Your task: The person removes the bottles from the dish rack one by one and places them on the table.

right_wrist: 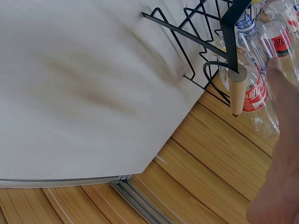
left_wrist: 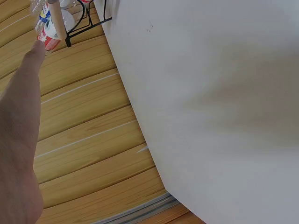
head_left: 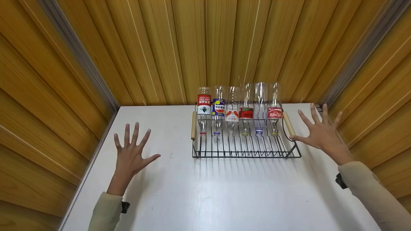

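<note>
Both hands hover over the white table with fingers spread wide and nothing held. My left hand [head_left: 130,157] is left of a black wire rack [head_left: 247,156], a good distance from it. On the other side, my right hand [head_left: 322,136] has its thumb tip beside the rack's right wooden handle [head_left: 289,126]. Several clear plastic bottles lean in a row in the rack, caps toward the front. At the left end is one with a red and white label [head_left: 204,104]; beside it stands a blue-labelled bottle [head_left: 219,107]. A red-labelled bottle [head_left: 275,112] ends the row at right.
The white table [head_left: 205,192] extends around the rack, whose left wooden handle [head_left: 194,125] faces my left hand. Yellow wood-plank walls [head_left: 179,48] rise behind and on both sides. Grey metal strips [head_left: 80,54] run along the corners.
</note>
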`<move>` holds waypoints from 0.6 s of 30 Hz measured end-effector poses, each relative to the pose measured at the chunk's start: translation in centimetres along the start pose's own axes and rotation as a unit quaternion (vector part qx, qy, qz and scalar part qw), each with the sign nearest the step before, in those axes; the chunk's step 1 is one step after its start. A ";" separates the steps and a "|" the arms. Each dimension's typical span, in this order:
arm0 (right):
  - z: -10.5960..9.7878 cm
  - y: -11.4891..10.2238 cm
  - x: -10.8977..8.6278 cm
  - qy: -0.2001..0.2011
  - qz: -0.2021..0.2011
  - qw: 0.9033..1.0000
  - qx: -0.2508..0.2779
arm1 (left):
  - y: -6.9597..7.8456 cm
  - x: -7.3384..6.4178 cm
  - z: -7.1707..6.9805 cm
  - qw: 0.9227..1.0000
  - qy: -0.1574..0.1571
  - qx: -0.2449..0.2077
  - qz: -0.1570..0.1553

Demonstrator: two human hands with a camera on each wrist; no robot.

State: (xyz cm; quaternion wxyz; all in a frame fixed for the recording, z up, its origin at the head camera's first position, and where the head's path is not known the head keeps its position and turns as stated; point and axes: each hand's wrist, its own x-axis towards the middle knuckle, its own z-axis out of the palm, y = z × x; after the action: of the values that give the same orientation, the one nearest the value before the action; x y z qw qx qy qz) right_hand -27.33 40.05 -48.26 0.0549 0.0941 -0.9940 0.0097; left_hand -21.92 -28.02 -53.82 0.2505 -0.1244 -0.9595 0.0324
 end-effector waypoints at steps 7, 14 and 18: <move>0.2 0.5 -0.1 -0.030 0.028 0.997 0.071 | 1.3 0.9 -0.2 0.993 -0.035 -0.107 -0.046; 0.2 1.0 0.2 -0.059 0.044 0.987 0.144 | 2.5 1.8 -0.1 0.973 -0.050 -0.206 -0.088; 0.1 1.5 0.3 -0.081 0.044 0.977 0.192 | 3.2 2.3 0.4 0.951 -0.056 -0.281 -0.113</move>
State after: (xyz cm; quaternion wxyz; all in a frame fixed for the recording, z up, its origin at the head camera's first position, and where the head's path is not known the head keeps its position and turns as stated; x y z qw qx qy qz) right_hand -27.88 41.48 -48.37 -0.0450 0.0599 -0.9779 0.1953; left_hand -23.38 -24.32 -53.51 0.1533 -0.0790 -0.9500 -0.2604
